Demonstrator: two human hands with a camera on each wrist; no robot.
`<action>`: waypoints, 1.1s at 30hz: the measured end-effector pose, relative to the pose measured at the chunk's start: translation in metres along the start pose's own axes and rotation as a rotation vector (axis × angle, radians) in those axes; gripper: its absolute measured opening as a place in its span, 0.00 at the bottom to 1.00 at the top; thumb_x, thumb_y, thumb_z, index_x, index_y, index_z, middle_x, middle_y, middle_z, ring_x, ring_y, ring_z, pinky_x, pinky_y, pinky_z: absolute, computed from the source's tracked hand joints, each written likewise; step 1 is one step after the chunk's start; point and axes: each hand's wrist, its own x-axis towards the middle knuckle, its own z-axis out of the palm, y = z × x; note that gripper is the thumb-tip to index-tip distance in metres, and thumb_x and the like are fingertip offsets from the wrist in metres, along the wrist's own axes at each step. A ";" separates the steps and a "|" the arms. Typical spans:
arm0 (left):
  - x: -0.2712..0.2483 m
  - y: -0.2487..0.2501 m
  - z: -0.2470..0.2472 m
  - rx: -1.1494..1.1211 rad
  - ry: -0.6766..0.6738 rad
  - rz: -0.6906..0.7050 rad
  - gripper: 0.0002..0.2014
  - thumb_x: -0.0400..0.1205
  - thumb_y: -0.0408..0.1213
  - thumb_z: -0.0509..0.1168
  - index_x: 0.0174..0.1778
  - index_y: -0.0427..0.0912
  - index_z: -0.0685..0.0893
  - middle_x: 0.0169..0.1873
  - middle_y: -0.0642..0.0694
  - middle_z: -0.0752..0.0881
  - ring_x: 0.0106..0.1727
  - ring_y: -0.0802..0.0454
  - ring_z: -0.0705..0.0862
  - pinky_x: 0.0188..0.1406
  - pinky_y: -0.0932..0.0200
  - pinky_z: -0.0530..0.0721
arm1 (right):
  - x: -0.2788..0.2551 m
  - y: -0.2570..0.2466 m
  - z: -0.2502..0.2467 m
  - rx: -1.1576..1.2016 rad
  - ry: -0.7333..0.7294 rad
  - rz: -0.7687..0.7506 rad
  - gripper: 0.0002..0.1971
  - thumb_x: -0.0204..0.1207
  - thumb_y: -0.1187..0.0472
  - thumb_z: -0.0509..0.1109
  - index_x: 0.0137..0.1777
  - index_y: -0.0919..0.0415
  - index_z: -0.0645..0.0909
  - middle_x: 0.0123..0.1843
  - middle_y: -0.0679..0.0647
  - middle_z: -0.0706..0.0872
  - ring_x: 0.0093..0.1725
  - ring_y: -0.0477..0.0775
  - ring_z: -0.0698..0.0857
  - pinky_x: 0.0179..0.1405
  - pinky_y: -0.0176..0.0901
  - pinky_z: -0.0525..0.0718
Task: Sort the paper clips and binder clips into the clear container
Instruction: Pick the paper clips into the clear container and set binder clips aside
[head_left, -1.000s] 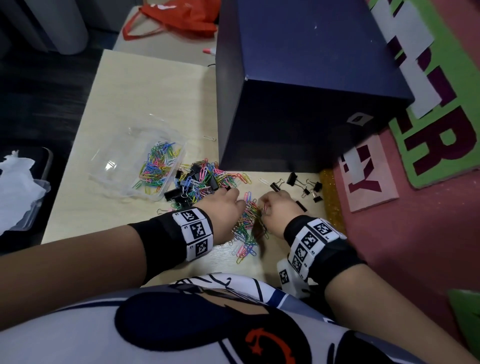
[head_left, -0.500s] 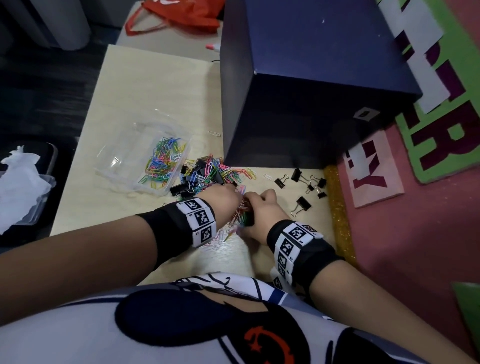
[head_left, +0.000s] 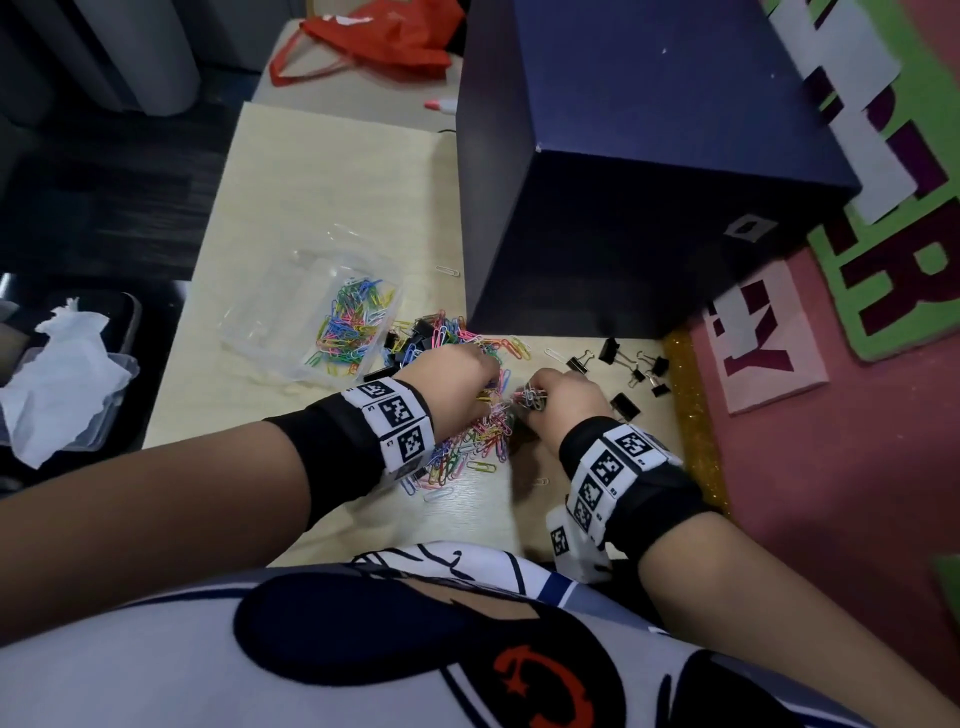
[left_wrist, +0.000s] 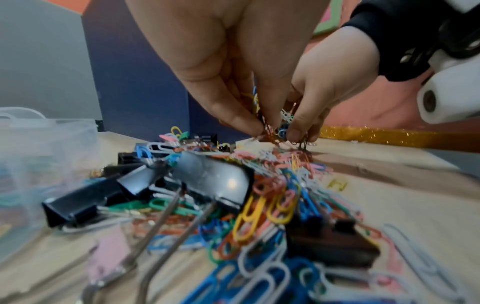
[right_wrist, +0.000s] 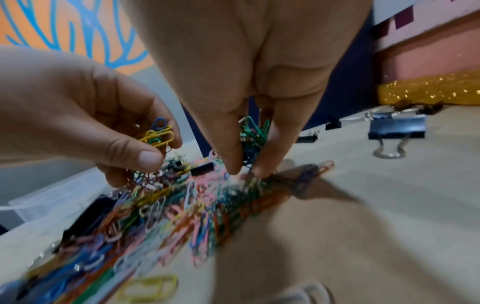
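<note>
Both hands have drawn slightly apart since half a second ago, beside the dark blue box (head_left: 649, 171). Left of it sits the clear container (head_left: 311, 317). The left hand (head_left: 452, 379) and right hand (head_left: 563, 397) each pinch paper clips (right_wrist: 158, 133) above the heap (head_left: 467, 447).

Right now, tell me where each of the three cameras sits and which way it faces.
Head: worn on the head, looking down and forward at the table, clear container and blue box; both forearms, left hand and right hand show.
Left wrist: low over the table, looking along the left hand at a pinched bunch of paper clips; binder clips in front.
Right wrist: looking along the right hand at its green clips; the left hand shows beside it.
Shared: both wrist views show both hands and the clip pile.
</note>
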 end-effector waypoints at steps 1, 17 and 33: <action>-0.001 -0.001 -0.003 -0.008 0.012 -0.006 0.19 0.80 0.44 0.67 0.64 0.39 0.79 0.59 0.40 0.81 0.61 0.42 0.79 0.60 0.52 0.77 | 0.000 -0.002 -0.004 0.008 0.000 0.005 0.21 0.78 0.51 0.70 0.69 0.54 0.76 0.64 0.60 0.78 0.61 0.60 0.80 0.52 0.40 0.76; -0.046 -0.065 -0.043 -0.105 0.244 -0.237 0.20 0.78 0.49 0.69 0.64 0.43 0.81 0.56 0.42 0.84 0.58 0.44 0.81 0.55 0.56 0.76 | 0.003 -0.077 -0.024 0.079 -0.033 -0.133 0.22 0.76 0.52 0.73 0.69 0.53 0.78 0.63 0.54 0.85 0.60 0.56 0.83 0.51 0.39 0.77; -0.053 -0.128 -0.038 -0.253 0.276 -0.458 0.15 0.83 0.40 0.63 0.65 0.45 0.81 0.55 0.45 0.87 0.56 0.46 0.84 0.58 0.55 0.79 | 0.054 -0.169 -0.016 0.414 -0.091 -0.170 0.20 0.77 0.56 0.69 0.69 0.55 0.76 0.61 0.57 0.85 0.57 0.59 0.86 0.60 0.54 0.85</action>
